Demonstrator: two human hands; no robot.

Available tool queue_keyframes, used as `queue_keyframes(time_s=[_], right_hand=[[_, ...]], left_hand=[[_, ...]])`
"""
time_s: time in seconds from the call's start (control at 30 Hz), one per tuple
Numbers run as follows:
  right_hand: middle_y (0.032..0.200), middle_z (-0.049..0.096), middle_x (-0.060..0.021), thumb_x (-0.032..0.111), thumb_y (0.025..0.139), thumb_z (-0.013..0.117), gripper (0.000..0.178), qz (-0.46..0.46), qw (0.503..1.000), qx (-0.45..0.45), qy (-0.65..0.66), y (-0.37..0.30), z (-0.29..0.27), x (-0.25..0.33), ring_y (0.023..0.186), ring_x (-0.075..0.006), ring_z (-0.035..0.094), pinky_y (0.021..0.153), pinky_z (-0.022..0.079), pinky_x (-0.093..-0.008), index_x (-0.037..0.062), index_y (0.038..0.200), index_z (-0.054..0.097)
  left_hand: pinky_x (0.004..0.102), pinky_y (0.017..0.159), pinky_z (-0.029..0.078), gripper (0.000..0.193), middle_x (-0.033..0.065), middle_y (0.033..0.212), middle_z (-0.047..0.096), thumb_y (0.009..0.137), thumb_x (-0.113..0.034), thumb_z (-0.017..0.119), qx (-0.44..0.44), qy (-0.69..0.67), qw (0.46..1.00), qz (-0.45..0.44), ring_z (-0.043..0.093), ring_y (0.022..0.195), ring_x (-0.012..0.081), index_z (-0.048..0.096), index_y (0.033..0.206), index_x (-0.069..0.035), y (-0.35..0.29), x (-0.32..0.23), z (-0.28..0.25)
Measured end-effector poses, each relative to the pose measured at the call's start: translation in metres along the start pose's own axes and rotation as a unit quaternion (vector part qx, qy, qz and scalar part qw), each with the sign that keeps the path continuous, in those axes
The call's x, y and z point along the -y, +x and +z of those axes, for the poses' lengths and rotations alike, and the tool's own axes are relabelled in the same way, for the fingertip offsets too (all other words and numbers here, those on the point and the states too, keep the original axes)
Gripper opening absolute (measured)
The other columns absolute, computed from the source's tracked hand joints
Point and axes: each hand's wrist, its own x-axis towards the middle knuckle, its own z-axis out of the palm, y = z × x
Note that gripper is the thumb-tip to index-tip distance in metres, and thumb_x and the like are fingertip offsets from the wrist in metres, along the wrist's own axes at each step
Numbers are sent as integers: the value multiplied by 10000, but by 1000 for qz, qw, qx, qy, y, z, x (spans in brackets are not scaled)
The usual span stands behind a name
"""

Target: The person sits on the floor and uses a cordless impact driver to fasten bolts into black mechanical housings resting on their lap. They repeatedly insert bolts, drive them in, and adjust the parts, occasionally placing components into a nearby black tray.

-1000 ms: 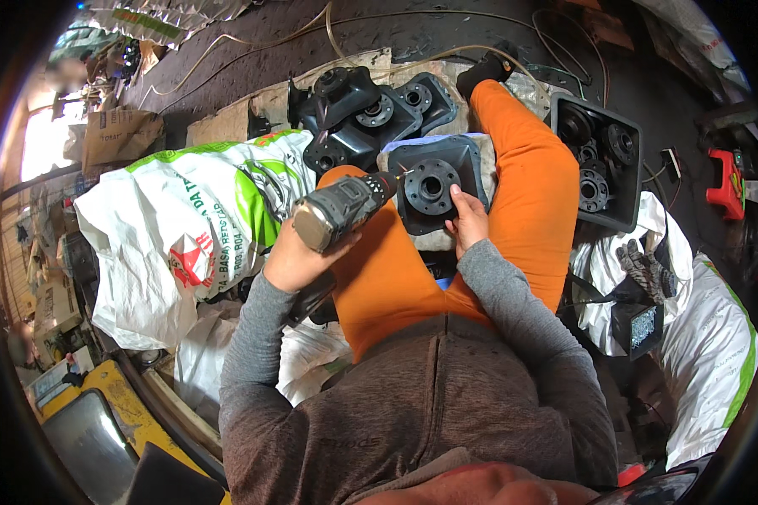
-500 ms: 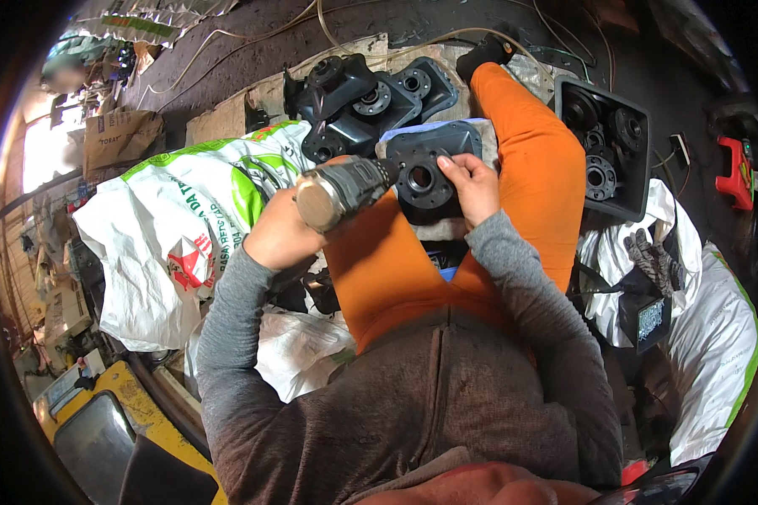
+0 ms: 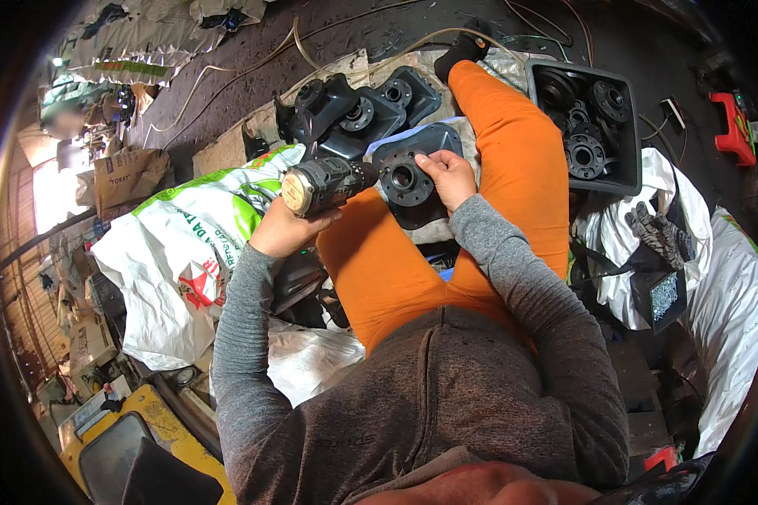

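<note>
My left hand (image 3: 290, 225) is wrapped round the grip of a cordless drill (image 3: 324, 187), whose chuck points right. The chuck's tip reaches the left rim of a round black flange (image 3: 407, 178) with a large centre hole and small holes round its edge. Thumb and fingers of my right hand (image 3: 451, 174) pinch the flange's upper right edge. Beneath the flange, between my legs, lies a black moulded housing (image 3: 421, 145) on a pale cloth. Whether a bit sits in a hole of the flange is too small to tell.
More black housings (image 3: 333, 105) with round flanges lie beyond my left knee. A dark crate (image 3: 630, 126) of flanges stands right of my leg, near a red tool case (image 3: 733, 128). White sacks (image 3: 156, 278) lie on both sides; a glove (image 3: 661, 234) rests at right.
The drill has turned to lie more level and shifted slightly left, still meeting the flange's left rim. My right hand keeps its pinch. The whole view has shifted a little.
</note>
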Motion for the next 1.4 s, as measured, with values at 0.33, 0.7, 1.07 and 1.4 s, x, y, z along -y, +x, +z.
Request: queue_keyframes(time_s=[0.33, 0.7, 1.07, 1.4], right_hand=[[755, 666, -23, 176, 879, 710, 180, -6, 1000, -11, -20, -1, -4, -5, 648, -76, 595, 617, 474, -222, 11, 860, 641], [846, 685, -76, 232, 864, 724, 297, -15, 997, -23, -70, 6, -5, -18, 757, -110, 622, 678, 495, -258, -38, 954, 638], [879, 667, -118, 272, 852, 735, 331, -114, 925, -124, -341, -9, -12, -23, 793, -173, 640, 719, 506, -284, -40, 945, 674], [888, 675, -130, 271, 871, 716, 325, -91, 923, -105, -359, -13, -17, -17, 772, -172, 642, 711, 508, -295, -40, 949, 662]], left_hand=[[312, 872, 491, 424, 62, 1088, 662, 809, -110, 750, 0, 5, 1000, -28, 609, 981, 155, 592, 1192, -20, 0, -1, 3], [306, 814, 507, 347, 53, 1023, 680, 822, -106, 721, -14, 2, 999, 41, 625, 911, 151, 622, 1143, -20, 3, 7, 2], [348, 847, 523, 443, 144, 1045, 684, 740, -178, 760, 13, 89, 995, 50, 670, 957, 274, 615, 1136, -43, 20, 1, 3], [363, 836, 520, 428, 146, 1003, 677, 743, -183, 745, 15, 140, 989, 55, 655, 939, 298, 621, 1126, -39, 28, -1, 15]])
